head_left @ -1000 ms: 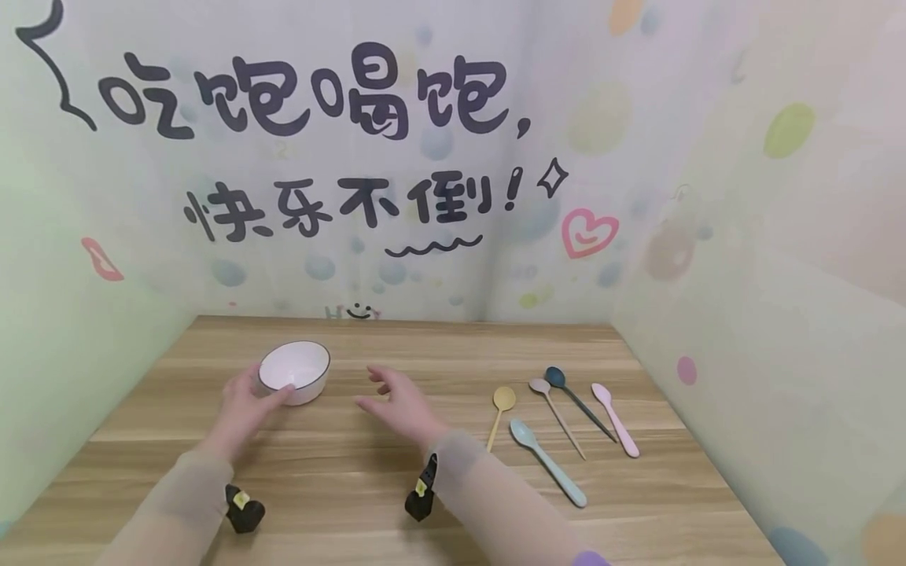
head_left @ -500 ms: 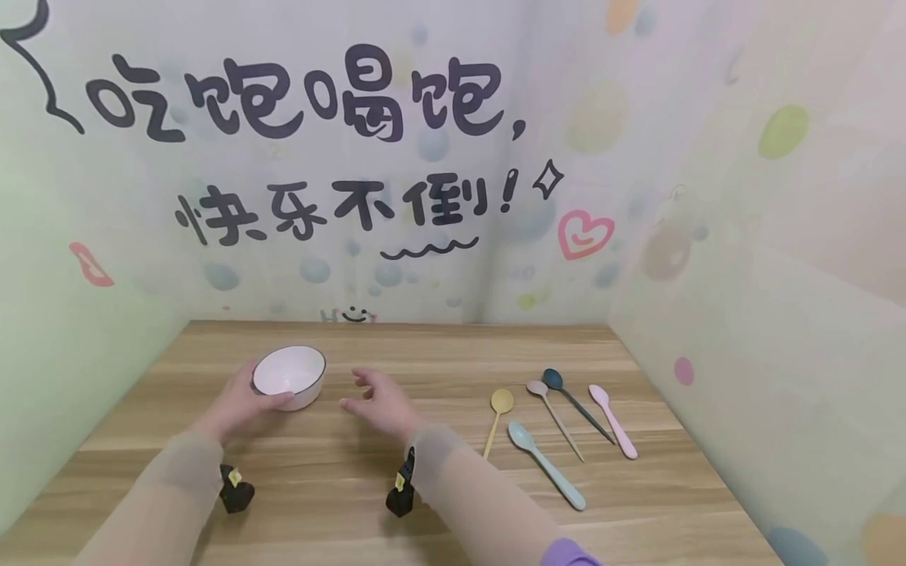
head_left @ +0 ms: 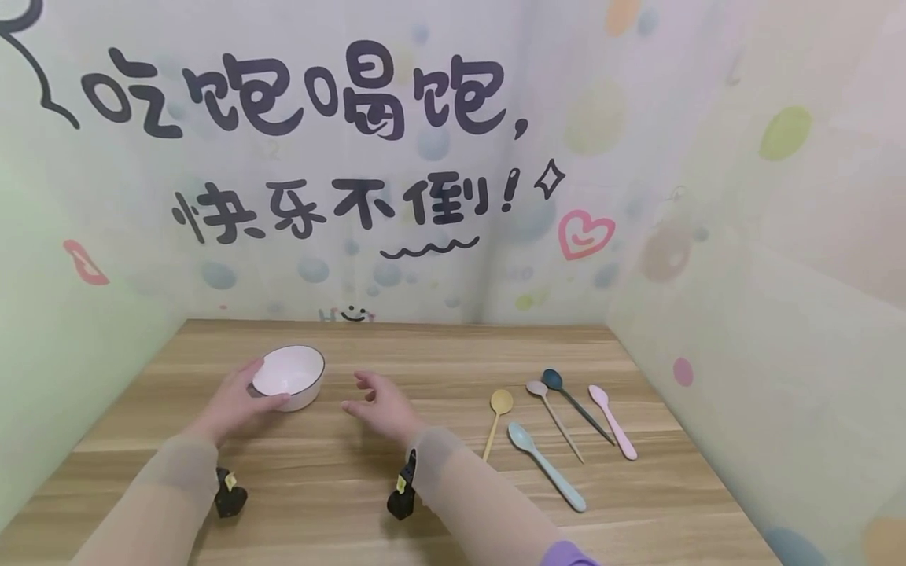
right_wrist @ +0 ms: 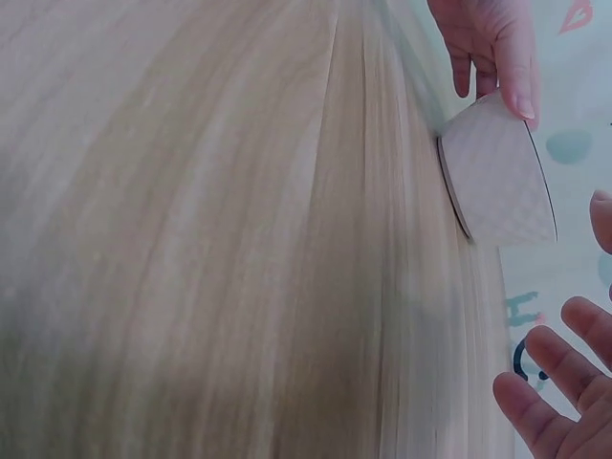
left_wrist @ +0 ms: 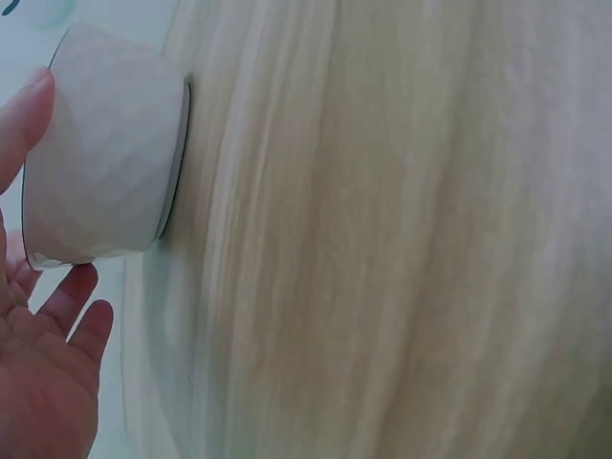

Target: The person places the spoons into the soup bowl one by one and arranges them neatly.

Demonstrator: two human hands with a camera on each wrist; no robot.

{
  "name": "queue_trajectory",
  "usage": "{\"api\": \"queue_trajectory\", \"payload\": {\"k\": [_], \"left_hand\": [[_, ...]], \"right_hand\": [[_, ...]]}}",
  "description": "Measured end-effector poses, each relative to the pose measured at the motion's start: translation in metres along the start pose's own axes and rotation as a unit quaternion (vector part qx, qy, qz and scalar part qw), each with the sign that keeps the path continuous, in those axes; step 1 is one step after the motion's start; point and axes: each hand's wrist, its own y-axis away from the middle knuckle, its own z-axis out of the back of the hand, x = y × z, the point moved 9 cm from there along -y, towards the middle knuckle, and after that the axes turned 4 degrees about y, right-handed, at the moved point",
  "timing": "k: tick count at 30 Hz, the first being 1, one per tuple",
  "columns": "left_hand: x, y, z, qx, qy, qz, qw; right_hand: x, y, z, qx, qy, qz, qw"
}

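Observation:
A white bowl point(head_left: 290, 373) with a dark rim stands on the wooden table point(head_left: 396, 354), left of centre. My left hand point(head_left: 237, 402) cups its near left side, with the thumb along the front wall and the fingers round the left. In the left wrist view the thumb presses the bowl point(left_wrist: 105, 153) from above, and the left hand's other fingers point(left_wrist: 67, 306) lie by its rim. My right hand point(head_left: 378, 405) hovers open to the right of the bowl, a short gap away. The right wrist view shows the bowl point(right_wrist: 497, 182) with my left hand point(right_wrist: 488, 38) on it and the right fingers point(right_wrist: 564, 382) spread.
Several spoons lie on the table's right half: yellow point(head_left: 499, 413), light blue point(head_left: 545, 464), beige point(head_left: 555, 417), dark blue point(head_left: 576, 401) and pink point(head_left: 612, 420). Decorated walls close in the back and both sides. Black wrist mounts point(head_left: 230, 495) sit on my forearms.
My right hand has drifted a little left, closer to the bowl. The left hand stays on the bowl, which has not visibly moved.

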Motion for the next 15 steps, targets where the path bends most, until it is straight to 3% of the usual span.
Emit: {"api": "queue_trajectory", "payload": {"k": [7, 15], "left_hand": [[-0.003, 0.000, -0.002, -0.005, -0.001, -0.009, 0.9999], [-0.005, -0.003, -0.015, -0.009, 0.004, -0.026, 0.9996]], "right_hand": [[0.000, 0.001, 0.002, 0.000, -0.002, -0.003, 1.000], [-0.005, 0.001, 0.003, -0.004, -0.006, -0.001, 1.000]]}}
